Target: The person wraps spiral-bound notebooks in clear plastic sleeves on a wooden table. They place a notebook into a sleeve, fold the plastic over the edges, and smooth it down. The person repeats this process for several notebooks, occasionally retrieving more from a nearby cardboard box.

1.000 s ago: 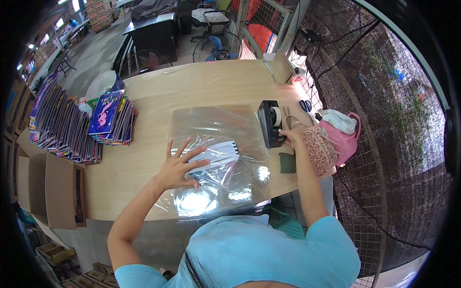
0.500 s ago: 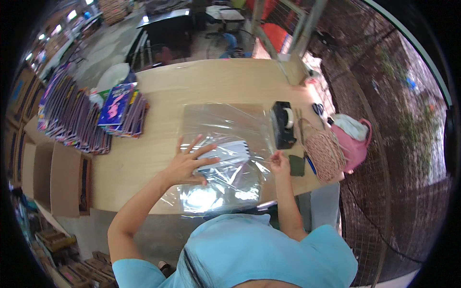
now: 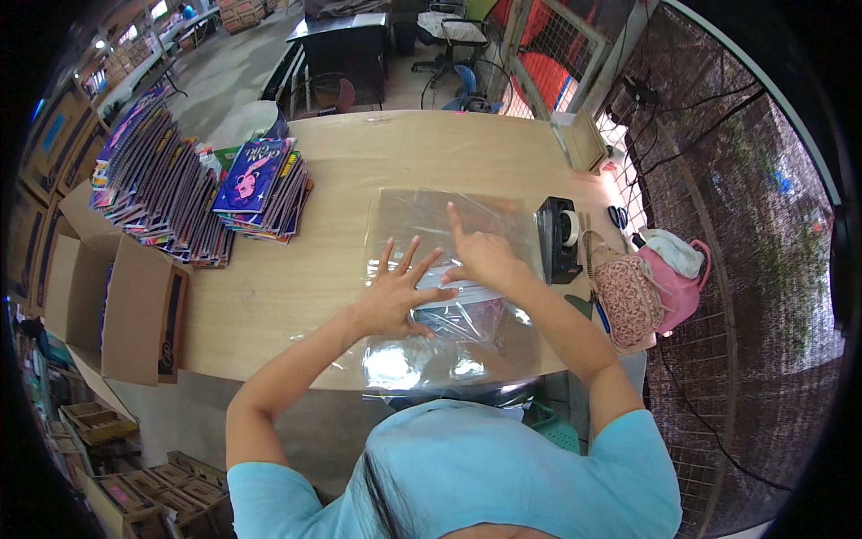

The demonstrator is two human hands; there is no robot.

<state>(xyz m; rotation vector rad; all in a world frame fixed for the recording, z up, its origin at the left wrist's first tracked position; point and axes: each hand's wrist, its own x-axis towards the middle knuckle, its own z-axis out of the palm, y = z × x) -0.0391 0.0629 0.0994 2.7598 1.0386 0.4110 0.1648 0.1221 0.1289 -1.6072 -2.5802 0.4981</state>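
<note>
A sheet of clear plastic film (image 3: pixel 400 220) lies on the table over a spiral notebook (image 3: pixel 476 295) with white pages, partly hidden by my hands and by glare. My left hand (image 3: pixel 395 295) rests on the film at the notebook's left side, its fingers spread. Above the notebook's right part, my right hand (image 3: pixel 489 260) lies on the film with its index finger stretched away from me and its thumb out to the left. The other fingers of that hand look bent and are partly hidden. No object shows in either hand.
Right of the film stand a black tape dispenser (image 3: pixel 558 241), scissors (image 3: pixel 617 216), a blue pen (image 3: pixel 602 316), a patterned pouch (image 3: pixel 621 292) and a pink bag (image 3: pixel 684 286). Stacked notebooks (image 3: pixel 162 193) and an open cardboard box (image 3: pixel 135 314) are on the left.
My right hand has moved left and away from me, from the film's right edge onto the film over the notebook. My left hand stays spread beside the notebook. The head view has shifted slightly.
</note>
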